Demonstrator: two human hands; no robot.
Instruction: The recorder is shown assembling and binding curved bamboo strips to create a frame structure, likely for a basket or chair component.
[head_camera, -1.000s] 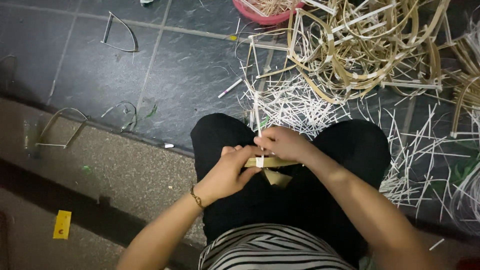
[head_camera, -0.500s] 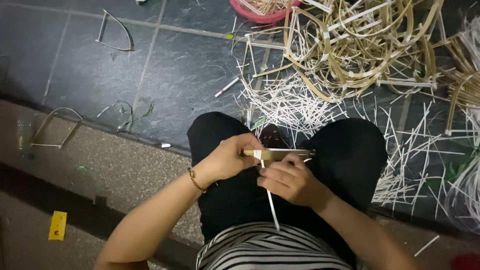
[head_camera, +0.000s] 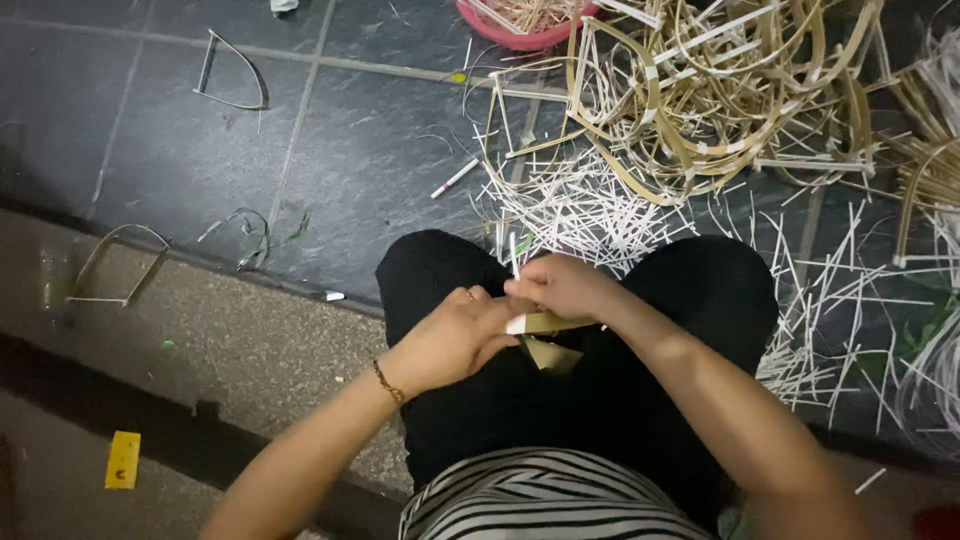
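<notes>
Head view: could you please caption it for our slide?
Both hands, left and right, hold a bamboo strip over the lap, beside scattered white strips.

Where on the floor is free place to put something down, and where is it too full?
Bare: the dark tiles between the wire loop, the stone step and the person's knee. Crowded: the right side, under the bent cane pieces and white strips.
</notes>
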